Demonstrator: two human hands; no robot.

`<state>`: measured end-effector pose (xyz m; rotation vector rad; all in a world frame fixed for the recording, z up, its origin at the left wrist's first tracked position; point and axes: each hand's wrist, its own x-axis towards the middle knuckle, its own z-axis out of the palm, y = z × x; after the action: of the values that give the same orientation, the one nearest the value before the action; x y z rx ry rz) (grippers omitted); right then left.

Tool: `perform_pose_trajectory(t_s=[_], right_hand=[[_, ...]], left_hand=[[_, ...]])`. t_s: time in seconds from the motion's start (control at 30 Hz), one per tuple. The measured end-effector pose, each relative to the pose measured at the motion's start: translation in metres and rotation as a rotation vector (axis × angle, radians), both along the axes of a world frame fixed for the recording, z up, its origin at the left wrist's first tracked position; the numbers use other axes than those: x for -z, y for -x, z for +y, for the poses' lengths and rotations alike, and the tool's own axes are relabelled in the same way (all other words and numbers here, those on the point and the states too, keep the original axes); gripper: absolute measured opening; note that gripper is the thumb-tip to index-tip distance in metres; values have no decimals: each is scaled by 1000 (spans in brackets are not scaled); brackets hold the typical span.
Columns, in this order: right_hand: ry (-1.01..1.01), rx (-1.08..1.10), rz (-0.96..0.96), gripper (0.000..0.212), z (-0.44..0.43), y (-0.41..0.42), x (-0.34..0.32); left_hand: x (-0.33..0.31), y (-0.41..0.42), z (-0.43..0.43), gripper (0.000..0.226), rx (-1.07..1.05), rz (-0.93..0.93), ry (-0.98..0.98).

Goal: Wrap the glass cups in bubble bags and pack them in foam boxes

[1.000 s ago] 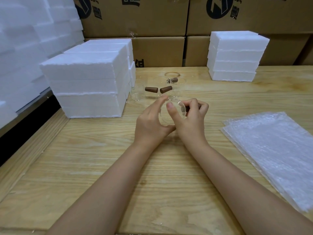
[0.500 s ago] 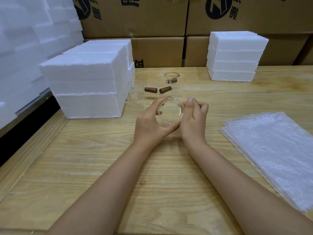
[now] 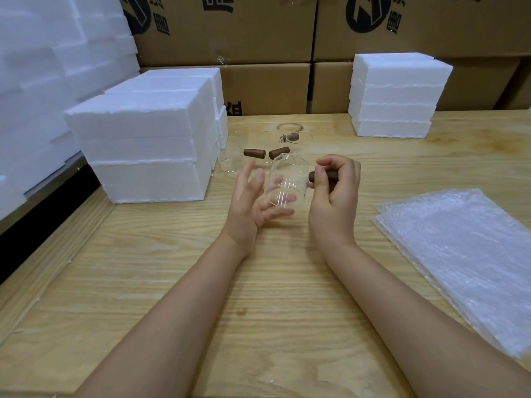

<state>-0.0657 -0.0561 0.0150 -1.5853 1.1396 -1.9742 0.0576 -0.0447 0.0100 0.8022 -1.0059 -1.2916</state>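
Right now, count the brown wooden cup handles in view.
4 brown cylindrical wooden handles: one in the grip of the right hand, two nearly tip to tip just behind it, one farther back. Others may be hidden.

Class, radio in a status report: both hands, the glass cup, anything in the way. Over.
Right hand grips clear glass cup by brown wooden handle. Left hand open beside cup. Cup unbagged; stack of clear bubble bags at right, nothing between.
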Motion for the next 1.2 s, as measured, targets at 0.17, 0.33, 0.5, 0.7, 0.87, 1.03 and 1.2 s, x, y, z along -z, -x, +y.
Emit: perform_pose_trajectory(t_s=[0.17, 0.33, 0.5, 0.7, 0.87, 1.03, 1.2], right_hand=[[11, -94, 1, 31, 4, 1, 2], [-191, -241, -180, 75, 8, -7, 5], [-305, -392, -135, 67, 5, -12, 12], [-287, -439, -172, 41, 3, -14, 15], [-272, -437, -214, 36, 5, -13, 11], [-374, -488, -401, 48, 7, -13, 4], [-418, -589, -464, 22, 3, -11, 4]], left_hand=[[0, -1, -5, 39, 39, 37, -90], [1, -7, -5, 37, 29, 67, -42], [1, -8, -5, 45, 12, 89, -42], [-3, -5, -4, 55, 64, 117, -33], [0, -7, -7, 56, 107, 117, -33], [1, -9, -8, 53, 102, 14, -35], [-2, -6, -7, 53, 47, -30, 11]])
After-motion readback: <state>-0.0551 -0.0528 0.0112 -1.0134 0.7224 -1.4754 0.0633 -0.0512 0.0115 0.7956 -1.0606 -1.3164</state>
